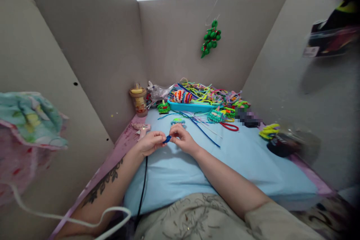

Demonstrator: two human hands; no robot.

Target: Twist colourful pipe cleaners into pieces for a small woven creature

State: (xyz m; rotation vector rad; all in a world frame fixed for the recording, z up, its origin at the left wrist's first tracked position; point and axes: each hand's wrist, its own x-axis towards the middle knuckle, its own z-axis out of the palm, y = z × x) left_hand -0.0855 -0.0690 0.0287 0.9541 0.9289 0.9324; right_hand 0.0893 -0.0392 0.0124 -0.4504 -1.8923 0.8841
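Above the blue-covered table, my left hand [155, 142] pinches one end of a short, dark blue piece [167, 139], apparently a bent pipe cleaner. My right hand [181, 138] has thumb and fingers closed at its other end. Just behind the hands lies a small turquoise and lime-green fuzzy figure [178, 121], partly covered by my right hand. Long blue pipe cleaners [206, 134] stretch over the cloth to the right. Beside my left hand rests a pink glue gun [143, 129].
A blue tray [194, 107] overflows with colourful pipe cleaners at the back. To its left stand a lidded brown cup [138, 101] and a green figure [163, 107]. A black cord [144, 183] hangs over the front edge. Grey partitions [185, 41] enclose the table.
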